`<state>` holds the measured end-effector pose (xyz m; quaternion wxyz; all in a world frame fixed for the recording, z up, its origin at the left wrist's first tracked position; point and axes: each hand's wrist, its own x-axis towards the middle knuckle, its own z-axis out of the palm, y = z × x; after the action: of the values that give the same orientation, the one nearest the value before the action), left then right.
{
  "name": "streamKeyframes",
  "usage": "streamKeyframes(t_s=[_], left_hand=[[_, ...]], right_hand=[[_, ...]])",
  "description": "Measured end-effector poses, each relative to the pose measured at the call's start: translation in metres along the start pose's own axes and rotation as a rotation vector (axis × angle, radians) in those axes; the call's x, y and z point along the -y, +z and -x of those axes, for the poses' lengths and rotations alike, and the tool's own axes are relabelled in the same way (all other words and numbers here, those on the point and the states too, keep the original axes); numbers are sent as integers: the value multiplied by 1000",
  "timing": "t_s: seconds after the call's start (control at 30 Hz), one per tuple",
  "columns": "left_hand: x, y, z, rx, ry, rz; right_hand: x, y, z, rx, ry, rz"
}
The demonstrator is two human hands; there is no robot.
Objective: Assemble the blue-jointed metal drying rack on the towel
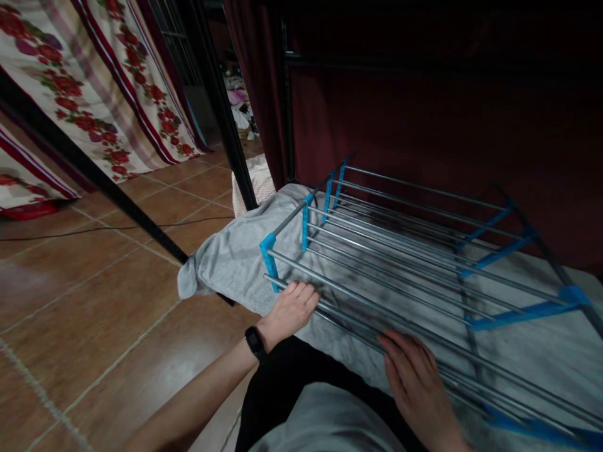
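A rack of grey metal rods (377, 248) with blue plastic joints (267, 246) lies on a grey blanket (235, 251) in front of me. My left hand (296, 306), with a black watch (255, 342) on its wrist, is closed around a loose-looking metal rod (336, 320) near the rack's left front joint. That rod's left end sticks out past the joint. Further right, my right hand (417, 373) lies palm down over the front rods, fingers stretched out and touching them. Its palm side is hidden.
Black bed-frame posts (226, 113) rise at the left. A dark red curtain (424, 144) hangs behind the rack, and a flowered curtain (94, 81) at the far left. A thin cable (117, 229) crosses the tiled floor (94, 314). A pale cloth (257, 182) shows behind a post.
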<state>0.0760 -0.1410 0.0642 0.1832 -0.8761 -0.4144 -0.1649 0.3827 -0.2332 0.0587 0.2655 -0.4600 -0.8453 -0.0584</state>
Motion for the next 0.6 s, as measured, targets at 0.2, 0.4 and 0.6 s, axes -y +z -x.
streamKeyframes(t_s=[0.2,0.4,0.6], left_hand=[[2,0,-1,32,3,33],[6,-4,-5,34,-23,49],[10,-6,-1,5,-42,57]], right_hand=[[-3,6,-14,70,-41,168],[-7,10,-18,95,13,134],[-8,11,-17,107,27,120]])
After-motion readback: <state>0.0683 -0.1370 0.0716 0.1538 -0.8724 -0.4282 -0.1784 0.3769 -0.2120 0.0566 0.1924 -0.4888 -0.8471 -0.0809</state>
